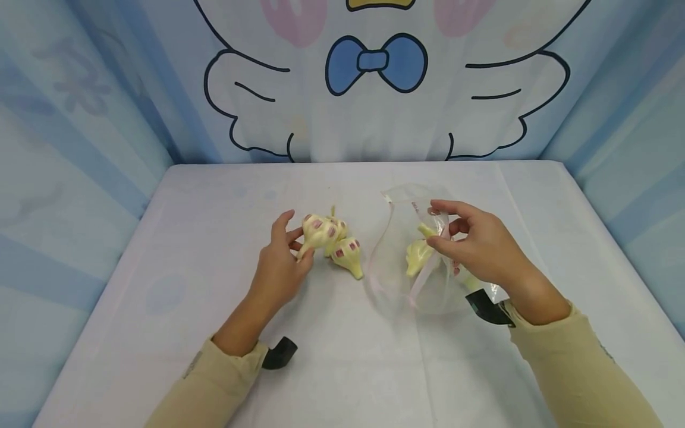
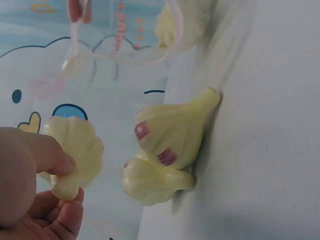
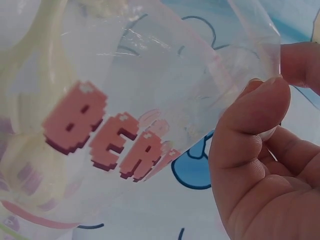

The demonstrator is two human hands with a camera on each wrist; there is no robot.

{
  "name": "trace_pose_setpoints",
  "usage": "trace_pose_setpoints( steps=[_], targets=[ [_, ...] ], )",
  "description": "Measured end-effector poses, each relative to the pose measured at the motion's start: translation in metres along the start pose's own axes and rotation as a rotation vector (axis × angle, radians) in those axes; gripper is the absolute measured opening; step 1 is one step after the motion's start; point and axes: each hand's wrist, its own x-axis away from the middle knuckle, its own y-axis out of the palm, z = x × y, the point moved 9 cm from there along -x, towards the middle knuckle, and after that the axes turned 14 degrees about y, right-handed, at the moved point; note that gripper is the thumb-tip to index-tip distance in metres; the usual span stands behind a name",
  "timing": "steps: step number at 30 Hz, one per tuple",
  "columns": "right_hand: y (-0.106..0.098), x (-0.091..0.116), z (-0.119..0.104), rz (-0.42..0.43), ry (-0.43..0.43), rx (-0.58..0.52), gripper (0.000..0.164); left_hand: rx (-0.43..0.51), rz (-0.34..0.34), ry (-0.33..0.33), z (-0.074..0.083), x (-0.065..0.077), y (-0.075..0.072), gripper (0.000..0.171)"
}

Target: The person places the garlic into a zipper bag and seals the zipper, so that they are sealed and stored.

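Note:
My left hand (image 1: 297,239) pinches a pale yellow garlic bulb (image 1: 317,230) with pink marks between thumb and fingers, just above the white table (image 1: 342,368). In the left wrist view that bulb (image 2: 76,155) sits at my fingertips. Two more bulbs (image 2: 172,134) (image 2: 154,181) lie together beside it. My right hand (image 1: 436,224) pinches the rim of a clear zip bag (image 1: 398,279) and holds its mouth up and open. A garlic bulb (image 1: 417,255) lies inside. In the right wrist view my thumb (image 3: 250,130) presses the bag film (image 3: 165,65), which bears pink letters.
Blue cartoon-printed walls (image 1: 80,148) close in the table on the left, back and right. A black strap (image 1: 280,353) sits at my left wrist and another (image 1: 486,307) at my right. The loose bulbs (image 1: 348,255) lie just left of the bag.

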Motion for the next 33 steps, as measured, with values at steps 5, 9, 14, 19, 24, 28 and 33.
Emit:
trace_pose_setpoints(
  steps=[5,9,14,19,24,28,33],
  targets=[
    [0.0,-0.001,0.0,-0.006,0.009,0.001,0.063,-0.006,0.033,0.17,0.02,-0.001,-0.004,0.055],
    [0.0,-0.001,-0.001,-0.004,0.002,0.002,0.063,-0.001,0.031,0.254,0.034,-0.001,-0.004,0.042],
    [-0.001,-0.001,-0.002,0.002,-0.002,0.012,0.062,0.003,0.019,0.345,0.052,0.0,0.001,0.031],
    [0.0,-0.002,-0.002,0.006,0.006,0.019,0.062,0.017,-0.018,0.396,0.065,0.002,0.014,0.025],
    [0.002,-0.002,-0.001,0.004,0.014,0.022,0.063,0.041,-0.034,0.431,0.072,0.004,0.026,0.021],
    [0.002,-0.002,0.0,0.003,0.021,0.02,0.063,0.055,-0.042,0.433,0.074,0.003,0.033,0.019],
    [0.002,-0.001,0.0,0.002,0.023,0.012,0.063,0.063,-0.044,0.429,0.078,0.002,0.039,0.016]
  ],
)
